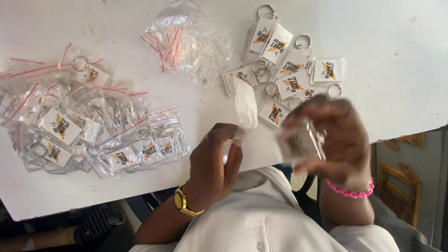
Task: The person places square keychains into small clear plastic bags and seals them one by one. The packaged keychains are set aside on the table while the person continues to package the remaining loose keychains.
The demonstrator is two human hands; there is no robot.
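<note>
Clear plastic fills the scene: over a white desk [354, 28], a person's left hand [215, 158], a gold watch [182, 201] at the wrist, pinches a small empty clear bag [246, 108] by its lower edge, fingers [233, 135] closed on it so the bag stands up toward 12 o'clock. Just to the 3 o'clock side, the right hand [333, 137], ringed by a pink bracelet [351, 190], grips a clear rectangular keychain [303, 142], blurred, fingers curled around it. The two hands are near each other but apart, both raised above the desk's near edge.

At 12 o'clock from the hands lies a loose cluster of unbagged keychains [289, 70], each a clear tag with a white card insert and a metal ring. At 11 o'clock sits a heap of empty bags with red seal strips [189, 44]. Far out at 9 o'clock, well apart from the hands, spreads a pile of bagged keychains [88, 130]. The person wears a white shirt [261, 219].
</note>
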